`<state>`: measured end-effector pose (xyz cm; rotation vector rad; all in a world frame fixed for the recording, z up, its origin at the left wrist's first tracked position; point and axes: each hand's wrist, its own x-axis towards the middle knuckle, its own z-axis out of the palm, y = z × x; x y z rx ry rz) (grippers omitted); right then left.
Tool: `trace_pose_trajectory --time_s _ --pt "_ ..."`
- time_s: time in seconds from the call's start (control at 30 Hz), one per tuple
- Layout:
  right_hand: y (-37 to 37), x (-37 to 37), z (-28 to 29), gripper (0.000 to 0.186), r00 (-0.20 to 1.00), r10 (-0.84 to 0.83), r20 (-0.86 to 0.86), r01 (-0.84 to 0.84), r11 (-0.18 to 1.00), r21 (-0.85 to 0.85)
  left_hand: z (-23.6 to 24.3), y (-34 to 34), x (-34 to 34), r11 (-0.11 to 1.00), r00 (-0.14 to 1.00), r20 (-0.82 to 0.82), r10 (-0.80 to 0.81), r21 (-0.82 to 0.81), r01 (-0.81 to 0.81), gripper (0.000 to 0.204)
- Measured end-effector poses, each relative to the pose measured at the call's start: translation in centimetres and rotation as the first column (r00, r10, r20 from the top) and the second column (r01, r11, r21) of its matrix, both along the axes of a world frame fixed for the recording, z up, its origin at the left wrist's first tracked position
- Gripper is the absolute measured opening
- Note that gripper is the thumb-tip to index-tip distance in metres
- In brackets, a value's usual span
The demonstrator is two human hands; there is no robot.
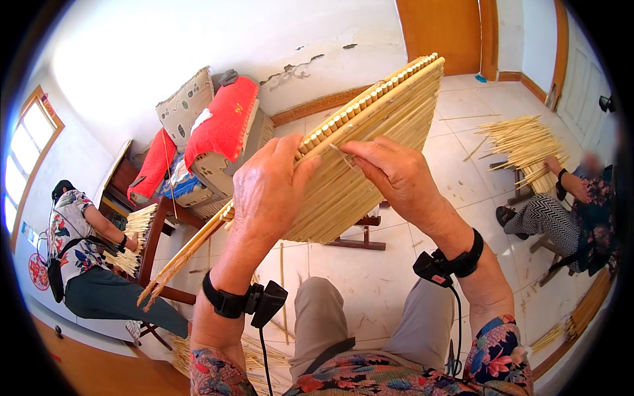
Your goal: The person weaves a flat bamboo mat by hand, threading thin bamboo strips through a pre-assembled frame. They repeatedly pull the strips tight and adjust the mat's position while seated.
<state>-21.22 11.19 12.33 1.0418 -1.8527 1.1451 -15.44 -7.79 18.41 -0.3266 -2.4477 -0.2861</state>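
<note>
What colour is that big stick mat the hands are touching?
The stick mat is pale straw-yellow with light brown streaks, seen best in the head view.

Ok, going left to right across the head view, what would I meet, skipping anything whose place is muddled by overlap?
Window, co-worker in dark trousers, wearer's left hand, wearer's right hand, seated co-worker in patterned trousers.
</note>
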Motion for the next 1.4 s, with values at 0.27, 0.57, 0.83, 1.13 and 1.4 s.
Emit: trace_pose_trajectory --time_s 0.27,0.57,0.83,1.13,1.4 --pt "0.1 0.4 0.9 0.020 0.997 -0.073 -0.018 0.075 0.993 0.092 0.0 -0.4 0.1 1.000 1.000 -0.004 0.008 -0.007 -0.008 0.031" --pt "0.1 1.8 1.7 0.019 0.998 -0.069 0.004 0.068 0.990 0.125 0.0 -0.6 1.1 0.999 0.999 -0.011 -0.041 0.008 0.041 0.031" --pt "0.1 3.4 2.1 0.017 0.996 -0.088 0.022 0.083 0.983 0.165 -0.2 -1.0 1.8 0.994 0.993 -0.050 -0.108 -0.016 0.108 0.033" --pt "-0.7 5.3 1.0 0.014 0.996 -0.001 0.085 -0.007 0.995 0.096 -1.1 -1.6 3.9 0.988 0.984 -0.087 -0.156 -0.025 0.154 0.035" --pt "1.8 9.4 0.0 0.019 0.952 -0.014 0.305 -0.047 0.981 0.190 -2.6 -0.9 7.4 0.987 0.992 -0.007 -0.127 0.097 0.127 0.038"
